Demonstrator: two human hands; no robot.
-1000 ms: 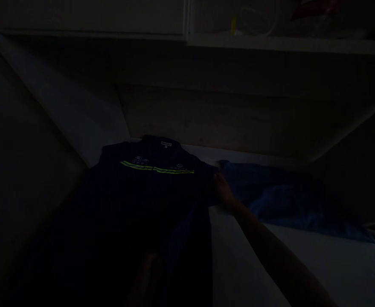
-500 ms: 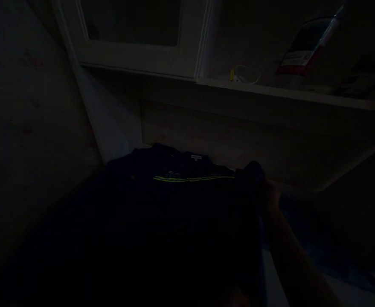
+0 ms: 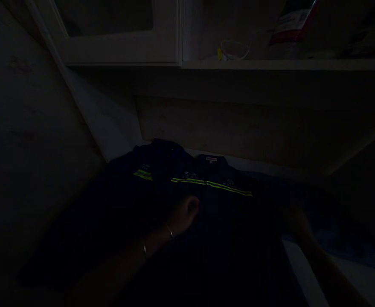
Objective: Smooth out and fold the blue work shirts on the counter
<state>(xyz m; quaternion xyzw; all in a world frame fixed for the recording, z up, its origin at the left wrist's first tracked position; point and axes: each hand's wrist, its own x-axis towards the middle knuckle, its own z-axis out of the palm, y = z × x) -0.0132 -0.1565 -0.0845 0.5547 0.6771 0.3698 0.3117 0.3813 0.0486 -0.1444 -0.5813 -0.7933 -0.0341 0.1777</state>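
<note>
A dark navy work jacket (image 3: 219, 204) lies spread front up, its collar label and yellow-green reflective stripe showing. My left hand (image 3: 184, 213), with bands around its wrist, is over the front of this jacket. Its fingers are curled closed; whether cloth is between them is hidden. To the right, beside the jacket's sleeve side, my right hand (image 3: 297, 219) is dark and blurred, so its fingers and any hold on the sleeve cannot be made out. A second navy garment (image 3: 120, 187) with a similar stripe lies at the left, partly under the jacket.
Above hangs a pale cabinet (image 3: 117, 53) with an open shelf (image 3: 270, 64). A looped white cord (image 3: 235, 55) with a yellow tag and a red-and-white package (image 3: 289, 27) are on it. Blue cloth (image 3: 344, 238) lies at the right. A wall (image 3: 21, 128) bounds the left. The light is very dim.
My left hand has come up over the jacket front. The raised right shoulder or sleeve of the jacket has come down, and my right hand has moved right. More of both stripes shows.
</note>
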